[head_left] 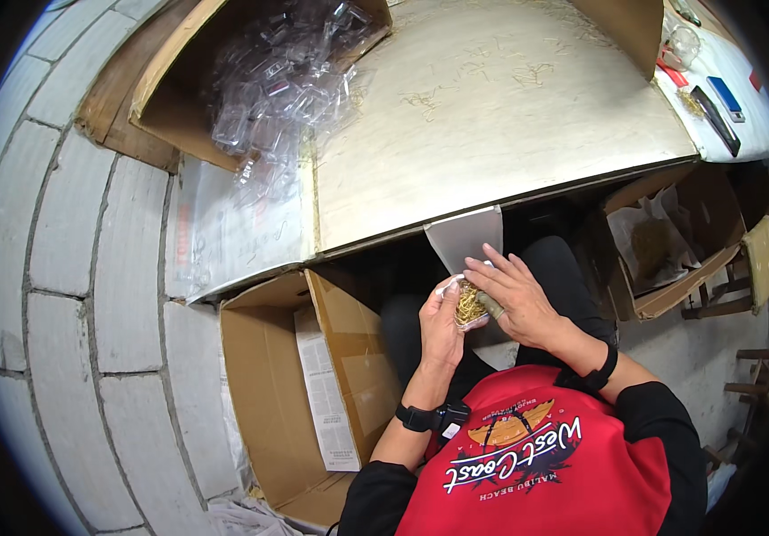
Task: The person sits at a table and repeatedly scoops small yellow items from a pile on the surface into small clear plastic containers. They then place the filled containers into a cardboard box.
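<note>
Your hands are close together over your lap, in front of the tabletop [491, 170] edge. The left hand [442, 323] is clamped on a small clear container [449, 285], full of thin gold pieces [470, 308]; box or bag, can't tell. You seem to grip it by the side so the mouth faces up and the pieces stay in. The right hand [522, 302] lies beside and partly over it, fingers stretched out, not gripped round anything; likely steadying or pressing the pieces, though the exact contact is hidden. One digit there, thumb probably, has a tan wrap.

Holding it low, between body and tabletop, probably lets your forearms rest and keeps spills in reach. A pale flap [465, 234] hangs from the tabletop edge just past your hands.

Upper left, a carton [170, 98] lies with its opening toward the tabletop, likely so the clear plastic boxes [281, 103] slide out for easy picking. Loose gold bits [424, 100] are scattered over the tabletop. On your left, an open cardboard box [268, 375] stands close, handy for the left arm. On your right, another carton [684, 290] holds a plastic bag [634, 223] with a brownish-gold heap inside, the bag probably keeping small stuff contained.
</note>
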Motion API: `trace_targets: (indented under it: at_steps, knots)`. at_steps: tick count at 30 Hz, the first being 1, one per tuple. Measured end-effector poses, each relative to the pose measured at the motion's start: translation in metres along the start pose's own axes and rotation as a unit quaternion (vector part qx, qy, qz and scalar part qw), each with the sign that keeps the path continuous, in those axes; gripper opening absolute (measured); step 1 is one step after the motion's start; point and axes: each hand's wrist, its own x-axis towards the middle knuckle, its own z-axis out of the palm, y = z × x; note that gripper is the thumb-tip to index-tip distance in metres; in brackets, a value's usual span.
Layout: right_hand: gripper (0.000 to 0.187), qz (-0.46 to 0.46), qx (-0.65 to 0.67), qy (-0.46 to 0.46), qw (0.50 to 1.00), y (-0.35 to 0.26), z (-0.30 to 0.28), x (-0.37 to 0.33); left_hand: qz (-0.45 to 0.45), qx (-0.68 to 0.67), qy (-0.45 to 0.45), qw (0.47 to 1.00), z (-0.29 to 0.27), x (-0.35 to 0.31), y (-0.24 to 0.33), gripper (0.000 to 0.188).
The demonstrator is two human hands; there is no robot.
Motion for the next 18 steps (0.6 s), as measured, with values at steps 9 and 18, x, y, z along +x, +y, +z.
trace_targets:
  at_steps: [9,18]
  knots:
    - [0.056,-0.082,-0.08,-0.004,0.993,-0.01,-0.002,0.005,0.01,-0.026,0.008,1.0,-0.012,0.005,-0.002,0.028]
    - [0.066,-0.066,0.047,0.017,0.997,-0.004,-0.009,0.008,0.002,-0.044,0.039,0.998,-0.005,0.004,-0.003,0.027]
